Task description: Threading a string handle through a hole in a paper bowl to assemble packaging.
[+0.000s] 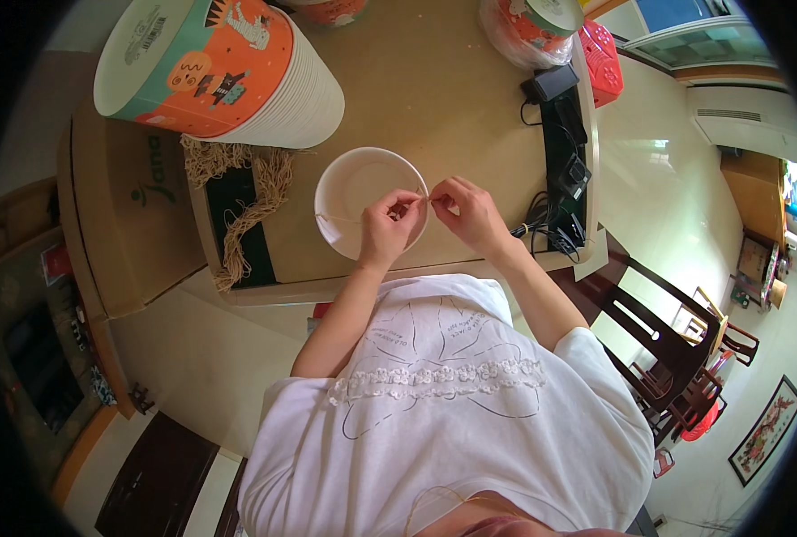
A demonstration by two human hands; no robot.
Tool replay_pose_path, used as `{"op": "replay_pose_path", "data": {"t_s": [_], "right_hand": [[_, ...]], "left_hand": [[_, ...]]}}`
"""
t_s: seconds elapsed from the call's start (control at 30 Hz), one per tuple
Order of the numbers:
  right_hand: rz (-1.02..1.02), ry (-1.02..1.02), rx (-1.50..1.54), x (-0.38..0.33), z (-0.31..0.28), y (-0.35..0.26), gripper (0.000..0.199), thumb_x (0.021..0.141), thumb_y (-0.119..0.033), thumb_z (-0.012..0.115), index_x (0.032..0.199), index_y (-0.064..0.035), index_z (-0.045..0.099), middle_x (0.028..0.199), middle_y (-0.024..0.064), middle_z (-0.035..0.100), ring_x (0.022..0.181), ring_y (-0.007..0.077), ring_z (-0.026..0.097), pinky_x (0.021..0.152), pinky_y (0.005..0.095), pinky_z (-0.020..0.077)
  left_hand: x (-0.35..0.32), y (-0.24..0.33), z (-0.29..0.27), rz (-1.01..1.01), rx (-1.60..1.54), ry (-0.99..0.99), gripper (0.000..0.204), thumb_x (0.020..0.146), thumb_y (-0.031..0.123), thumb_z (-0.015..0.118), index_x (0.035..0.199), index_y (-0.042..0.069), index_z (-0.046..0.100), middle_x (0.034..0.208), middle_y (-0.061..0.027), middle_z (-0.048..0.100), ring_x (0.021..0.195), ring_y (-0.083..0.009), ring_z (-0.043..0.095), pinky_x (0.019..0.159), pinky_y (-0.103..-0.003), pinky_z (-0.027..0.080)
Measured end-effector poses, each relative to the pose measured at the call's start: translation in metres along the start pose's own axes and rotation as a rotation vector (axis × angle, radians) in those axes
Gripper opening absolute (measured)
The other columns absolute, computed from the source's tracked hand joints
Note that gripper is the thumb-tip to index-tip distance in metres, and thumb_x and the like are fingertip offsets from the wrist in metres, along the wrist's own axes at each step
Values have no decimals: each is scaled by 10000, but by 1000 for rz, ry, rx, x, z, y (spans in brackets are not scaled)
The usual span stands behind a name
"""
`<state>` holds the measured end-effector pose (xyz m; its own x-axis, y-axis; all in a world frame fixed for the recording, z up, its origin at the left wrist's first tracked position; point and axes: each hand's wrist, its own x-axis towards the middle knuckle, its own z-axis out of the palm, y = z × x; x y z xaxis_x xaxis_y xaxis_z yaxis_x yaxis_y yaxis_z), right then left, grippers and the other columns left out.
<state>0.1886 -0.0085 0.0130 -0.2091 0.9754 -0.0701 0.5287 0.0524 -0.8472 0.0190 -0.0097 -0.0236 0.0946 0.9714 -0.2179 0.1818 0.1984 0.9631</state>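
Note:
A white paper tub (373,164) stands on the brown tabletop in front of me, its open side up. My left hand (391,224) is over the tub's opening, fingers closed in a pinch. My right hand (470,213) is pinched at the tub's right rim, its fingertips close to those of the left. Between them is a thin beige string (345,219); a length of it runs across the inside of the tub to the left wall. The exact spot where the fingertips hold it is too small to make out.
At the back left a tall stack of orange-and-green printed tubs (237,80) lies tilted. Bundles of beige string (260,215) hang along the table's left side, beside a cardboard box (139,215). Black adapters and cables (564,170) line the right edge, with wrapped tubs (533,31) behind.

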Motion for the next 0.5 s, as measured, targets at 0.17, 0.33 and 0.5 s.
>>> {"op": "replay_pose_path", "data": {"t_s": [0.17,0.33,0.5], "right_hand": [[9,16,105,-1,4,-2,141,804,-49,648,912,-24,561,829,129,600,721,255,629,636,335,517],[9,20,115,-2,9,-1,157,797,-46,653,914,-23,550,819,128,602,724,248,633,635,327,517],[20,29,115,-2,11,-1,152,798,-41,647,912,-19,549,822,131,606,730,253,634,640,328,519]], "left_hand": [[0,1,-1,-13,-44,-15,54,819,67,673,853,25,677,698,-13,652,613,-60,570,571,-222,458],[-2,8,-2,12,79,-7,64,803,62,692,852,30,666,711,-40,660,608,-79,580,569,-232,462],[-4,20,-1,93,143,20,74,779,37,696,836,37,648,748,-47,637,570,-118,554,534,-262,455]]}}
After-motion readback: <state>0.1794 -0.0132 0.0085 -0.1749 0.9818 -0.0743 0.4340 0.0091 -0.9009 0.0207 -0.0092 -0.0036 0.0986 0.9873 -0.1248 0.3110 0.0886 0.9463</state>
